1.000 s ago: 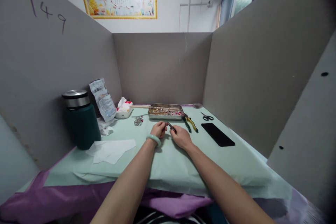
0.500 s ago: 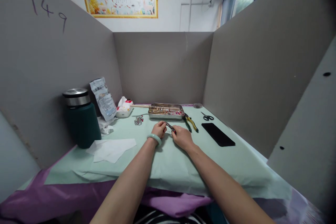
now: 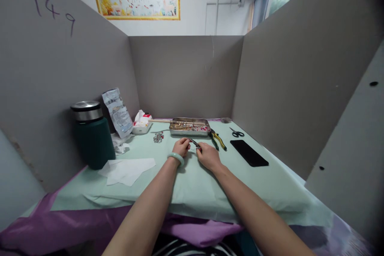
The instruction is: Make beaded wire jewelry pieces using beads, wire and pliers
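Observation:
Near the middle of the green-covered table (image 3: 207, 192), my right hand (image 3: 209, 156) is closed on small dark pliers (image 3: 195, 143), whose jaws point left. The tip of the pliers meets the fingers of my left hand (image 3: 182, 147), which are pinched together on something too small to make out. A pale green bangle (image 3: 176, 157) circles my left wrist. Just beyond my hands lies a metal tray (image 3: 190, 133) with gold-coloured chain and red and pink bits, a wooden stick resting across it. Left of the tray is a small pile of beaded chain (image 3: 158, 137).
Yellow-green pliers (image 3: 219, 141), scissors (image 3: 237, 132) and a black phone (image 3: 249, 153) lie at the right. On the left stand a dark green bottle (image 3: 94, 138), a foil pouch (image 3: 118, 113), a tissue pack (image 3: 142, 124) and white paper (image 3: 127, 170). Grey partitions enclose three sides.

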Demonstrator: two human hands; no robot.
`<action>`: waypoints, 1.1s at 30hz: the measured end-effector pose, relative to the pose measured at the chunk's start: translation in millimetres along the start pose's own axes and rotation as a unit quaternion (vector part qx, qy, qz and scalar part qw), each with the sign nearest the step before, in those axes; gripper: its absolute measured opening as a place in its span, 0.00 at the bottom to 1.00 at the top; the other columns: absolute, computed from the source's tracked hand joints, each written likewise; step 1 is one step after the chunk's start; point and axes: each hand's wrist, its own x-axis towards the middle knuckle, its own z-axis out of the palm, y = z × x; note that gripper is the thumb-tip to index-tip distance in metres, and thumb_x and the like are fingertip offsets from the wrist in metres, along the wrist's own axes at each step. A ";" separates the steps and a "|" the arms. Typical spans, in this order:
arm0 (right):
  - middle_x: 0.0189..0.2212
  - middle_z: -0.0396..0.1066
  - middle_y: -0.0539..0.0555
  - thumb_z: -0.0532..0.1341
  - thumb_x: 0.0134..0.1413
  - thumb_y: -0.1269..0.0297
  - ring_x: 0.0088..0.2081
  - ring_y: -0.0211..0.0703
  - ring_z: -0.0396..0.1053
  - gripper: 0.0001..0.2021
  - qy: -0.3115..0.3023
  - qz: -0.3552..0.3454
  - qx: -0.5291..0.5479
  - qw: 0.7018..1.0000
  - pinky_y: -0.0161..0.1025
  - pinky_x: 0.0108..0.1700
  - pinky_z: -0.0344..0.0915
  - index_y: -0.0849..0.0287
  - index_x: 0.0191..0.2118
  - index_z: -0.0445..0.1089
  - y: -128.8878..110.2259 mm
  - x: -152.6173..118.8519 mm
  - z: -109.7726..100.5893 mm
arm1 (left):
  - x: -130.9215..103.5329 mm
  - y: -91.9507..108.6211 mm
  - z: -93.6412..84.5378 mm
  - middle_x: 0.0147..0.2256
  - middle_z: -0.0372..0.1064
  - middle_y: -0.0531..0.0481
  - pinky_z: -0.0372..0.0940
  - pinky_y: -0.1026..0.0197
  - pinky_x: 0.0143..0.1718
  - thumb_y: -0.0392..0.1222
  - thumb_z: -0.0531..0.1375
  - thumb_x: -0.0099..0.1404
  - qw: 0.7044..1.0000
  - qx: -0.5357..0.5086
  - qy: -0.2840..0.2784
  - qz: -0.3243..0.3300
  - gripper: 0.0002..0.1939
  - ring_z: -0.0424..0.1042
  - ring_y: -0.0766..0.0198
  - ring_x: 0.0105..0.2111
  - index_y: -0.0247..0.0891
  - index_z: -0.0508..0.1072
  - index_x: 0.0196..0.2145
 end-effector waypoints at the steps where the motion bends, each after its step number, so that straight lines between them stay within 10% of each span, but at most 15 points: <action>1: 0.37 0.73 0.54 0.53 0.58 0.64 0.38 0.43 0.68 0.09 0.001 -0.001 0.000 1.000 0.35 0.34 0.53 0.57 0.40 0.68 -0.1 -0.1 -0.2 | 0.1 -0.1 -0.1 0.46 0.67 0.44 0.68 0.53 0.40 0.45 0.56 0.66 1.000 0.000 -0.001 -0.002 0.16 0.70 0.60 0.40 0.34 0.67 0.49; 10: 0.38 0.73 0.53 0.53 0.57 0.65 0.38 0.42 0.68 0.10 0.009 -0.004 0.000 1.000 0.35 0.34 0.54 0.56 0.41 0.69 -1.1 -0.3 -0.2 | 1.2 -0.8 -0.1 0.38 0.69 0.48 0.68 0.60 0.31 0.45 0.55 0.66 1.000 -0.007 -0.008 0.012 0.14 0.70 0.66 0.31 0.33 0.68 0.45; 15: 0.36 0.73 0.53 0.53 0.57 0.66 0.36 0.42 0.68 0.09 0.016 0.005 -0.004 1.000 0.35 0.32 0.52 0.56 0.39 0.69 -0.7 1.1 0.3 | -0.8 1.2 0.0 0.18 0.58 0.59 0.42 0.70 0.12 0.47 0.59 0.61 0.999 -0.016 -0.014 0.043 0.11 0.47 0.77 0.12 0.34 0.68 0.32; 21: 0.36 0.73 0.53 0.53 0.57 0.65 0.36 0.42 0.68 0.09 0.014 0.003 -0.015 1.000 0.35 0.32 0.52 0.56 0.40 0.69 0.9 1.2 0.7 | -1.1 0.9 0.1 0.16 0.55 0.61 0.38 0.68 0.13 0.48 0.59 0.57 0.998 -0.001 -0.012 0.065 0.12 0.45 0.76 0.11 0.35 0.69 0.31; 29: 0.36 0.72 0.54 0.53 0.57 0.65 0.39 0.43 0.67 0.10 0.005 -0.016 -0.045 0.999 0.35 0.35 0.54 0.56 0.42 0.68 5.7 1.7 -0.1 | 4.2 -5.4 -3.2 0.17 0.56 0.59 0.49 0.69 0.16 0.44 0.57 0.63 0.994 0.062 0.009 0.086 0.10 0.52 0.74 0.14 0.34 0.70 0.31; 33: 0.36 0.72 0.54 0.54 0.58 0.64 0.40 0.44 0.67 0.09 0.002 -0.032 -0.060 0.998 0.35 0.36 0.54 0.55 0.42 0.68 6.2 1.9 -1.0 | 6.1 -6.9 -4.8 0.34 0.69 0.49 0.67 0.62 0.30 0.45 0.56 0.66 0.993 0.090 0.009 0.071 0.12 0.69 0.67 0.29 0.33 0.70 0.41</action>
